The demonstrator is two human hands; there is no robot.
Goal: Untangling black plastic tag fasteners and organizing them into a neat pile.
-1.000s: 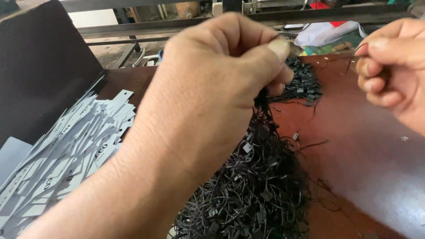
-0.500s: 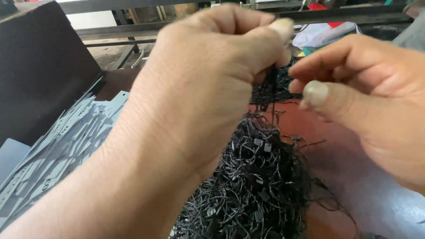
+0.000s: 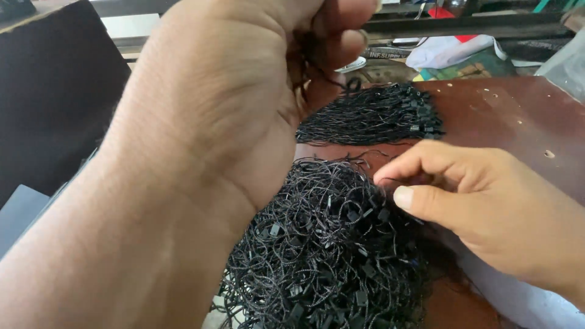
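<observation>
Black looped cords with small plastic locks, heaped in a tangled pile on the reddish-brown table, low and centre in the head view. Second lot of the same cords, a combed bundle, laid flat and straight just beyond the pile, strands running left to right, locks gathered at the right end. Left hand raised close to the camera, back of the hand towards the lens, fingers curled in and clenched on a few black strands that trail down from between thumb and forefinger towards the combed bundle. Left forearm filling the lower left of the view, hiding the near left edge of the pile. Right hand low on the right, palm down, thumb and forefinger drawn together at the upper right edge of the tangled pile, tips touching the cords; cannot tell whether a strand is actually pinched between them, since the meeting point is too fine to make out. Dark flat board standing behind and left of the left wrist. Pale grey sheet showing at the lower left, beneath the forearm. White and red cloth and a green packet lying past the far table edge, well apart from both hands.
</observation>
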